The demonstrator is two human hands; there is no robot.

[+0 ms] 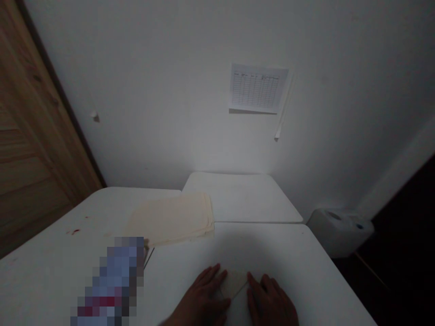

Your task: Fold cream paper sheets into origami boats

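A small cream-coloured folded piece of sheet material [234, 284], either paper or cloth, was observed lying flat on a white table top [306, 258], near the lower edge of the view. The left hand [204, 294] and right hand [272, 301] are held apart on either side of it, at 9 and 3 o'clock. Both lie flat with the fingers extended, and the fingertips appear to touch its edges, but no clamping is shown. At least one fold has been made; whether further folding remains cannot be determined.

A larger cream-coloured folded stack [171, 219] is placed at 11 o'clock. A pixelated patch [113, 280] conceals an unidentified item at 9 o'clock. A second white table [244, 194] is positioned at 12 o'clock, a white plastic container [340, 231] at 2 o'clock, and a wooden door [34, 136] at 10 o'clock. A printed paper chart [258, 88] is fixed to the white wall [152, 90].
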